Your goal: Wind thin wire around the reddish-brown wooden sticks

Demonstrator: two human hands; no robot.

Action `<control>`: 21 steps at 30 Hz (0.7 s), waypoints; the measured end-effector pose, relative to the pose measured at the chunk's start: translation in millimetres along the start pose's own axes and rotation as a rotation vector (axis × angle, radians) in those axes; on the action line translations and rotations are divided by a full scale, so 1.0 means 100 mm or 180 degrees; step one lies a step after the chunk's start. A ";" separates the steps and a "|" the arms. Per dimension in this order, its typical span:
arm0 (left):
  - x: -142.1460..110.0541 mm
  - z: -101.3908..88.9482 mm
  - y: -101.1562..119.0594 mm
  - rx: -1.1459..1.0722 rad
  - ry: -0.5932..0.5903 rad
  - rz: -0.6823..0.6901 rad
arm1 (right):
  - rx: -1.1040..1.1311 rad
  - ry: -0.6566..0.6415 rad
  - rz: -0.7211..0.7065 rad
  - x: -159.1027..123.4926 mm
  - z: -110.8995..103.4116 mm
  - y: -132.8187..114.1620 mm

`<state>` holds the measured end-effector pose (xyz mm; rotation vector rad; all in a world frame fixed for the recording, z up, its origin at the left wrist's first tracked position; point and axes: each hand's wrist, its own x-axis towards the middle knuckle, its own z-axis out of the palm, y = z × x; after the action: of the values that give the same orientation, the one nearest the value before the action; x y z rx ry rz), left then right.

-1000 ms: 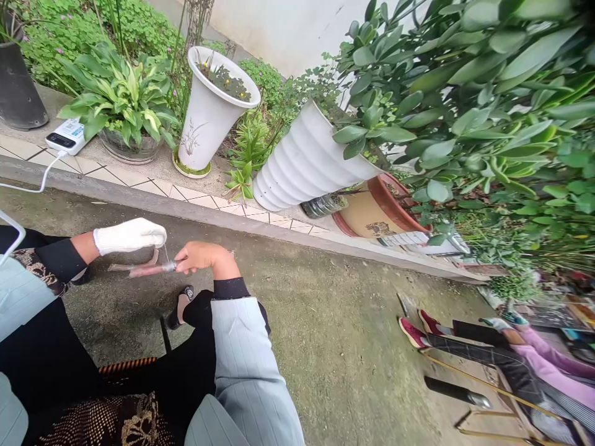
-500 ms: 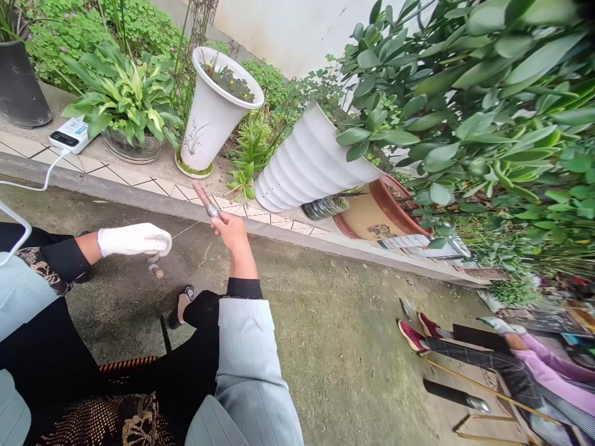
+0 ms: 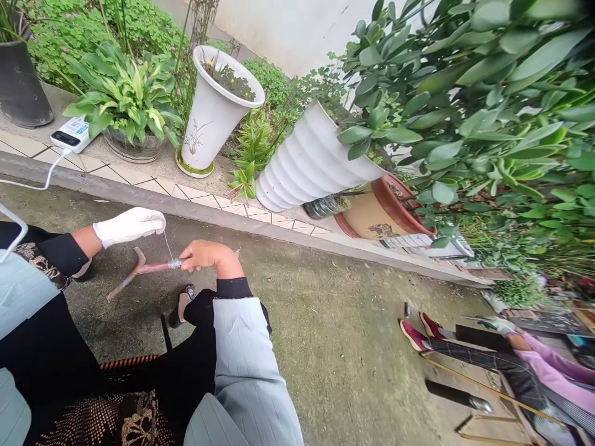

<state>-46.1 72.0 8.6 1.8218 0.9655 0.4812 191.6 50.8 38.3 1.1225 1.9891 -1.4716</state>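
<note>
My left hand (image 3: 132, 227), in a white knitted glove, is closed with its fingertips pinching a thin pale strand. The strand (image 3: 168, 241) drops from the glove to a silvery-grey winding around a forked stick (image 3: 151, 268). My bare right hand (image 3: 203, 254) is wrapped around the stick's right end, just beside the winding. From there the brown stick reaches left below the glove and splits into two short arms, one angled up and one down. Whether the strand is wire or thread, I cannot tell.
Ahead runs a tiled ledge (image 3: 153, 187) bearing a tall white planter (image 3: 199, 133), a ribbed white pot (image 3: 297, 164) and a white device (image 3: 72, 135) with a cable. On the right, a person in red shoes (image 3: 413, 335) sits near a black cylinder (image 3: 453, 394).
My right hand has come lower and a little left, swinging the stick from pointing up to pointing left. My gloved left hand has risen slightly and shifted left.
</note>
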 end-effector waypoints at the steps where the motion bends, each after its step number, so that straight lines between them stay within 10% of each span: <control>1: 0.02 0.00 -0.02 -0.0029 -0.0018 -0.0012 | 0.0142 -0.0054 -0.0188 -0.02 0.00 0.00; 5: 0.07 0.02 -0.09 -0.0208 0.0030 -0.0067 | 0.0815 0.0284 -0.0893 -0.17 -0.03 -0.02; 10: 0.07 0.19 -0.04 -0.0800 -0.0448 -0.0177 | 0.1684 0.2026 -0.1106 -0.22 -0.09 -0.01; 16: 0.01 0.34 0.00 -0.1524 -0.1218 -0.0140 | 0.0772 0.3226 0.0391 -0.07 -0.15 0.04; 21: -0.04 0.32 0.04 -0.1115 -0.1404 0.0065 | -0.0724 0.2810 0.1420 -0.03 -0.12 0.00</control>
<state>-25.5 49.4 -1.9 1.5301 0.5227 0.2256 194.6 60.7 44.2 2.1671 2.1034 -0.5186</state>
